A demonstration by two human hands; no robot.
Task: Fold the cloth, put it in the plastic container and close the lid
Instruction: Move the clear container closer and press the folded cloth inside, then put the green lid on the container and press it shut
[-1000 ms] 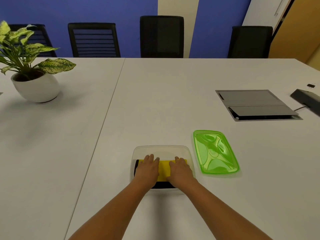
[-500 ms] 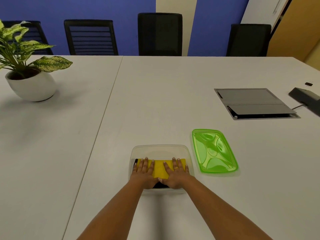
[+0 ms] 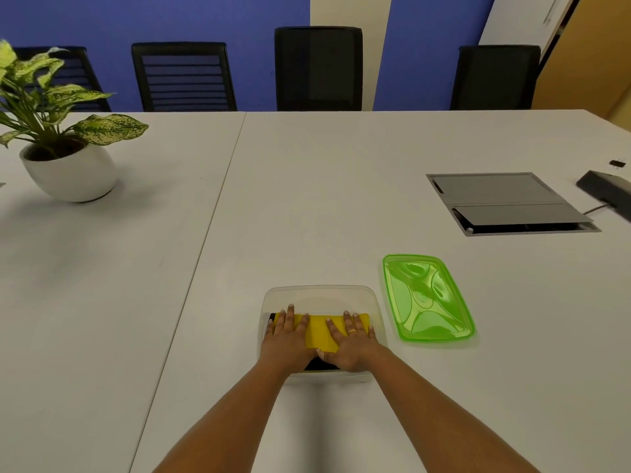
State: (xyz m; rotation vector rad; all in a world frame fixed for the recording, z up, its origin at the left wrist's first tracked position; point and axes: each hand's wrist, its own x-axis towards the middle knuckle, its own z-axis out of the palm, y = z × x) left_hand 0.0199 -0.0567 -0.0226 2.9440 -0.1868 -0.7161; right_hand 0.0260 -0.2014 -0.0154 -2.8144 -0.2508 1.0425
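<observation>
A folded yellow and black cloth (image 3: 321, 331) lies inside the clear plastic container (image 3: 321, 292) near the table's front. My left hand (image 3: 286, 339) rests flat on the cloth's left part, fingers spread. Flat on its right part lies my right hand (image 3: 351, 343), also with spread fingers and a ring. Neither hand grips anything. The green translucent lid (image 3: 426, 298) lies on the table just right of the container, apart from it.
A potted plant (image 3: 66, 155) in a white pot stands at the far left. A grey cable hatch (image 3: 508, 203) is set in the table at the right, with a dark device (image 3: 607, 191) beyond it. Black chairs (image 3: 318, 68) line the far edge.
Both hands slid slightly toward me and flattened on the cloth, fingers spreading wider; more yellow shows between them. The container and lid stayed in place.
</observation>
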